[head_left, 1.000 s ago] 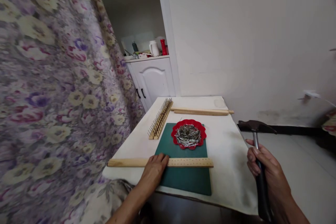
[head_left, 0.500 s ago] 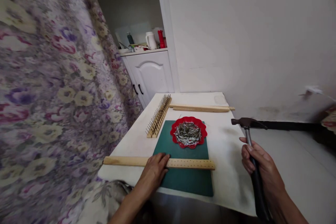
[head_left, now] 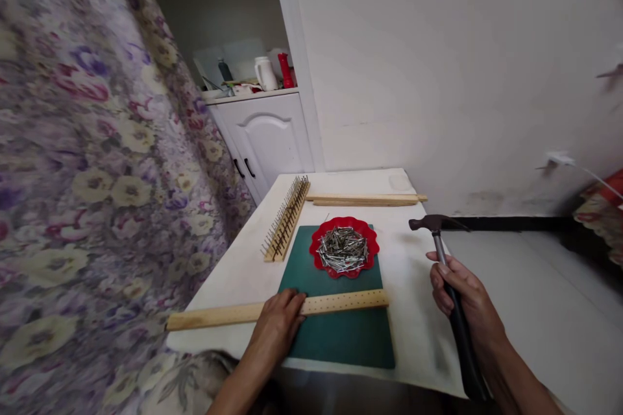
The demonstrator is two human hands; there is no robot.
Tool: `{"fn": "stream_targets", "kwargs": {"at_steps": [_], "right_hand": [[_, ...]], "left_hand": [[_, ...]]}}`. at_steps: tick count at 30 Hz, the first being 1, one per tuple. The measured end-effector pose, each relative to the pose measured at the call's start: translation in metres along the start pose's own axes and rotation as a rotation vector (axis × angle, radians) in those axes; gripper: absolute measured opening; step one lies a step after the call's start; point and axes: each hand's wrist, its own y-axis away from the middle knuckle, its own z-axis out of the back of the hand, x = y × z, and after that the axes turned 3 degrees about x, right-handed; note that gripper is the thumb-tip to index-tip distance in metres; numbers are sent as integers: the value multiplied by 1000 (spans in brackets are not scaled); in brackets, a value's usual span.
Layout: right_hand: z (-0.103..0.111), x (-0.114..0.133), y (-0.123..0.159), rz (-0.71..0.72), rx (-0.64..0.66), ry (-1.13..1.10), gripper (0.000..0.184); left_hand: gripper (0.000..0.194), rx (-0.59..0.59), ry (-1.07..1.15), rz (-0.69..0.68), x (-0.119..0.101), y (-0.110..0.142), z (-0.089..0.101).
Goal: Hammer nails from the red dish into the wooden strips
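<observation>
My left hand (head_left: 278, 319) is closed over a pale wooden strip (head_left: 343, 303) with rows of small holes along its right part. The strip lies slantwise across a green mat (head_left: 341, 343), its left end (head_left: 195, 318) over the white tabletop. A claw hammer (head_left: 439, 249) is in my right hand (head_left: 464, 292), gripped on the upper handle, head up, beside the table's right edge. Beyond the strip, a red scalloped dish (head_left: 316, 259) full of loose nails (head_left: 343, 248) rests on the mat.
Wooden strips bristling with upright nails (head_left: 289, 217) lie at the table's back left. Plain wooden strips (head_left: 365, 200) lie along the back. A floral curtain (head_left: 121, 207) hangs left; a white cabinet (head_left: 265, 139) and wall (head_left: 438, 78) stand behind the white-covered table (head_left: 418, 337).
The view has turned a little to the right. The wooden strip has swung slightly under my left hand, its left end nearer me. My right hand still holds the hammer raised.
</observation>
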Motion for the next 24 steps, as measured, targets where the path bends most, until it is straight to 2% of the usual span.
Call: {"fn": "stream_targets", "kwargs": {"at_steps": [6, 15, 20, 24], "right_hand": [[-1, -1, -1, 8, 3, 2, 15], [-2, -9, -4, -37, 76, 42, 12], [-5, -12, 0, -29, 98, 69, 13], [-7, -10, 1, -26, 114, 85, 12]], "left_hand": [[37, -42, 59, -54, 0, -2, -1], [36, -141, 140, -131, -8, -6, -4], [23, -178, 318, -133, -26, -17, 19], [22, -168, 387, -161, -49, -53, 39]]}}
